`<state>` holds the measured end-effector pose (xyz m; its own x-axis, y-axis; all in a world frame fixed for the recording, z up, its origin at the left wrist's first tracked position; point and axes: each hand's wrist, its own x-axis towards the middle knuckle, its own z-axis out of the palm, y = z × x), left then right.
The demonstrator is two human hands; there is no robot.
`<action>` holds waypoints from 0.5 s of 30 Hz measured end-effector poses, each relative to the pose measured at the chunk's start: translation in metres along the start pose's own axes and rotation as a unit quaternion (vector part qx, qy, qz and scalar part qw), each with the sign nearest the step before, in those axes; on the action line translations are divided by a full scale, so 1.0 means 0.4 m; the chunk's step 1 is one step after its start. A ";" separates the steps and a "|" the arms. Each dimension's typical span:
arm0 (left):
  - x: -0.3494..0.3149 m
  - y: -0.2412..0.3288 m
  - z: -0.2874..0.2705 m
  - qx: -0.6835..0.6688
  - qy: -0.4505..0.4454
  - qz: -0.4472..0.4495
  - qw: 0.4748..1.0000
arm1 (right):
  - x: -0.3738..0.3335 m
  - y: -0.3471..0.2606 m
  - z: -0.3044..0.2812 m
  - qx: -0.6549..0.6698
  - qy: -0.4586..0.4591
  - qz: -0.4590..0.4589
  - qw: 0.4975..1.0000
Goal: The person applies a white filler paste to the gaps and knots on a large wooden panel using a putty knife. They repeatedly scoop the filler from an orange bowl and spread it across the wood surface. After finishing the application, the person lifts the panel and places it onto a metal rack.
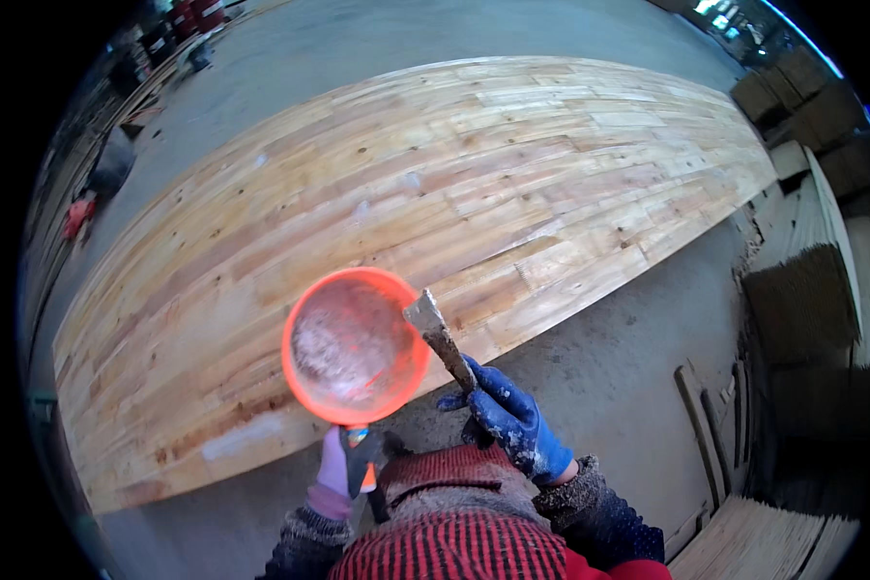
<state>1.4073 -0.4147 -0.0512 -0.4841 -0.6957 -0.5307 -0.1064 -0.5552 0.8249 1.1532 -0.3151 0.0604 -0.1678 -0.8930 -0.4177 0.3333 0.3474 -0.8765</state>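
Note:
My left hand [336, 472], in a purple and dark glove, is closed round the handle of an orange plastic dipper [291, 367]. Whitish-pink paste coats the inside of the dipper. A putty knife [442, 345] with a smeared blade is gripped in my right hand [514, 422], which wears a blue glove spotted with white. Its blade points up and to the left, near the dipper's right rim; whether they touch I cannot tell. Both hands are at the near edge of a large wooden panel [435, 208] made of many joined strips. A pale smear [245, 435] marks its near left part.
Concrete floor [599, 338] surrounds the panel. Stacked wood sheets [807, 304] stand on the right, with loose wood strips [703, 430] on the floor before them. More thin sheets [759, 541] lie at the lower right. Dark red drums [195, 14] stand at the far left.

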 end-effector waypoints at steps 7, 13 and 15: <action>0.052 -0.045 0.449 0.067 -0.008 0.028 0.997 | -0.088 -0.006 -0.322 0.052 -0.010 0.031 0.998; 0.067 -0.045 0.806 0.220 -0.023 0.126 0.967 | -0.109 -0.084 -0.615 0.066 -0.006 0.056 0.996; 0.079 -0.044 0.862 0.230 -0.019 0.159 0.960 | -0.098 -0.112 -0.670 0.070 -0.009 0.064 0.995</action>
<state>1.0943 -0.2699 -0.0154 -0.5858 -0.7749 -0.2374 -0.3167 -0.0507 0.9472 0.8960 -0.2190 0.0520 -0.0990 -0.8489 -0.5191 0.4763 0.4176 -0.7738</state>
